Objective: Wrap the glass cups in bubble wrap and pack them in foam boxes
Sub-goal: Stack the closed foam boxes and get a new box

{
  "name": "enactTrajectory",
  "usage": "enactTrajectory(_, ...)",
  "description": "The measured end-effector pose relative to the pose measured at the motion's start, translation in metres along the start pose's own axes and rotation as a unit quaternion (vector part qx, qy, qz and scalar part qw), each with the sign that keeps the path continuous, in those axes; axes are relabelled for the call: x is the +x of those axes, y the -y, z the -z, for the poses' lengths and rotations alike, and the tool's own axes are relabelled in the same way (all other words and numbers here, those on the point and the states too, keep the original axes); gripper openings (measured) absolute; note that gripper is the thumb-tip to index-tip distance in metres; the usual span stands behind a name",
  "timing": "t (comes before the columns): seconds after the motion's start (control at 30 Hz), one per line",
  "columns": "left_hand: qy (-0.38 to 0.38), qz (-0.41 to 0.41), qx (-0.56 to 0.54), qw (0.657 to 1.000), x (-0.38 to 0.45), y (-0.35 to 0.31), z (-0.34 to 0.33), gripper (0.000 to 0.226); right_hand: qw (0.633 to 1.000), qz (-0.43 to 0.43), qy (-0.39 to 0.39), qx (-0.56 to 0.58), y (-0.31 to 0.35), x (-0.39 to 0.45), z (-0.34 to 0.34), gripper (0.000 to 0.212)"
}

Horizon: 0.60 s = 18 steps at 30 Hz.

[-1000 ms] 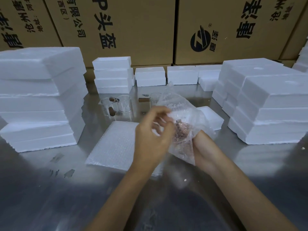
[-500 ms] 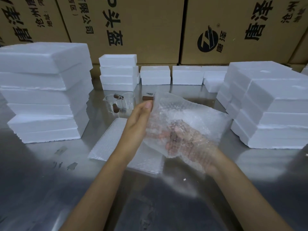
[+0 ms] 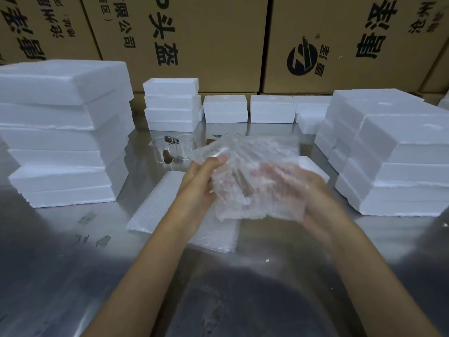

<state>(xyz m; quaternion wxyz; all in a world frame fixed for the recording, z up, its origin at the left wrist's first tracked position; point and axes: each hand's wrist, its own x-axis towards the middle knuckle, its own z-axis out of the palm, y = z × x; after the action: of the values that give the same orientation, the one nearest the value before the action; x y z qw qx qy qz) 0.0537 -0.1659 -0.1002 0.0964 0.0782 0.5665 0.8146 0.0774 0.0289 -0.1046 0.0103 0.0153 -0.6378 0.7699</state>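
— Where was the cup at that moment?

— It sat inside a crumpled bubble wrap sheet (image 3: 252, 176) held above the steel table (image 3: 73, 251); only a brownish shape showed through the plastic, so the glass itself could not be made out clearly.

— And the person's hands?

— The left hand (image 3: 201, 181) gripped the sheet's left side, thumb up against the plastic and fingers curled beneath; the right hand (image 3: 301, 188) lay behind the wrap, fingers spread and seen blurred through it, cupping the bundle from the right; whether those fingers pinched the sheet could not be told.

— What lay under them?

— A flat stack of bubble wrap (image 3: 165, 205) rested on the table just below the hands; beyond it stood two bare glass cups (image 3: 173, 149) side by side, each with a brown piece at the handle.

— And the foam boxes?

— White foam boxes were piled at the left (image 3: 63, 132) and the right (image 3: 393, 152); smaller ones (image 3: 171, 104) lined the back, against printed cardboard cartons (image 3: 194, 40).
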Motion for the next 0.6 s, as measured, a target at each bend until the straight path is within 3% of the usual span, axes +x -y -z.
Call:
enactTrajectory(0.07,-0.031,-0.009,-0.050,0.998,0.003,-0.003,0.008,0.058,0.984,0.081,-0.117,0.104,0.006,0.003,0.016,0.018)
enactTrajectory(0.13,-0.052,-0.020,-0.101,0.993,0.005,-0.005,0.015,0.043,0.973,0.087,-0.179,0.114,0.001,0.004,0.022,0.023)
enactTrajectory(0.2,-0.051,-0.021,-0.148,0.988,0.006,-0.004,0.019,0.040,0.987,0.027,-0.112,0.116,-0.010,0.006,0.016,0.033)
enactTrajectory(0.27,-0.025,-0.024,-0.164,0.986,0.006,-0.001,0.018,0.039,0.995,-0.024,0.035,0.092,-0.015,0.000,0.001,0.049)
enactTrajectory(0.33,0.004,-0.023,-0.131,0.991,0.007,0.003,0.015,0.038,0.992,-0.007,0.118,0.049,-0.018,-0.004,-0.010,0.050)
enactTrajectory(0.4,0.038,-0.009,-0.078,0.996,0.007,0.006,0.011,0.046,0.994,0.020,0.063,0.084,-0.014,-0.005,-0.013,0.044)
enactTrajectory(0.47,0.079,0.006,-0.008,0.997,0.004,0.009,0.006,0.065,0.993,0.022,-0.057,0.101,-0.007,-0.003,-0.006,0.022)
enactTrajectory(0.5,0.095,0.011,0.043,0.995,0.003,0.012,0.003,0.071,0.991,0.023,-0.104,0.075,-0.004,-0.003,0.001,0.010)
enactTrajectory(0.6,0.113,0.008,0.210,0.971,0.000,0.022,-0.005,0.065,0.976,0.040,-0.181,-0.115,-0.007,-0.001,0.014,0.023)
